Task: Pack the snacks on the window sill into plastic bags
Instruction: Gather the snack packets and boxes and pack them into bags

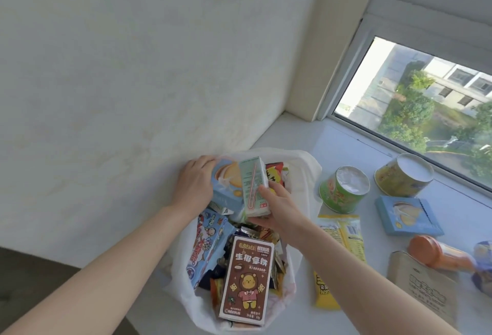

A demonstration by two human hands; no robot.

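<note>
left hand (195,184): fingers wrapped on blue biscuit box (226,183) | right hand (277,208): fingers closed around green drink carton (254,184) | both over white plastic bag (306,175), snack-filled, on window sill (346,143)

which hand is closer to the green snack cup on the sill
Right. The right hand, holding a mint carton over the bag, is just left of the green cup; the left hand is beyond it.

1. One white plastic bag (306,172), stuffed with boxes and packets too jumbled to count.
2. Two round tubs (343,188) on the window sill (346,143).
3. One blue box (407,215).
4. One yellow packet (343,239).
5. One orange bottle (439,253).
6. Possibly one brown pouch (423,289).
</note>
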